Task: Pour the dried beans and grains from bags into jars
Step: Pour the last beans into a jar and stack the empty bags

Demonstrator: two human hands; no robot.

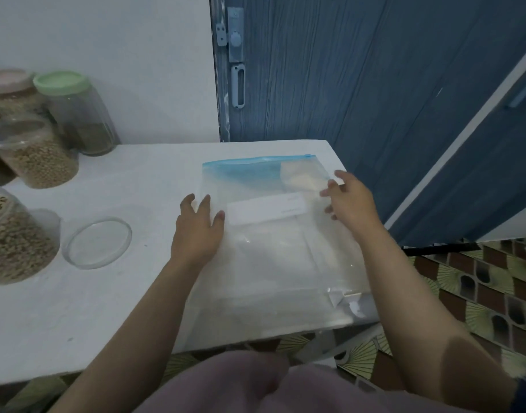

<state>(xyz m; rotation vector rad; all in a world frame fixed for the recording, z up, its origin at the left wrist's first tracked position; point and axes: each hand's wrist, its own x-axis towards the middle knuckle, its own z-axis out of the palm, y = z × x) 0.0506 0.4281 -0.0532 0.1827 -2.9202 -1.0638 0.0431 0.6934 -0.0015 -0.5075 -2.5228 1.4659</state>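
Clear plastic zip bag (273, 248) flat on white table (107, 308), at right end, blue zip strip at far edge, bottom toward the person. Long axis running near to far, slightly tilted; near-right corner at table edge. White label across middle; small pale heap of contents in far-right corner, kind unclear.

Left hand (197, 231) at bag's left edge, fingers spread and straight, palm down, tips touching or just over the plastic; contact hard to judge. Right hand (349, 201) at bag's far-right side, fingers loosely extended, gripping nothing plainly; possibly touching the plastic near the pale heap, cannot tell.

Left of bag, well apart: clear round lid (97, 242) lying flat. Lidless jar of beans (13, 239) at near left, just beside lid. Farther back, second bean jar (32, 153) with clear lid, green-lidded jar (77, 114) holding a dark layer at bottom, pink-lidded jar (11, 93) behind, all clustered against wall.

White wall (107, 55) behind table. Blue wood-grain door (345, 70) to right, with pale handle (238, 86) and lock plate above. Patterned tile floor (479, 293), brown and green, below right table edge. Pale mauve garment (241, 383) at bottom of view.
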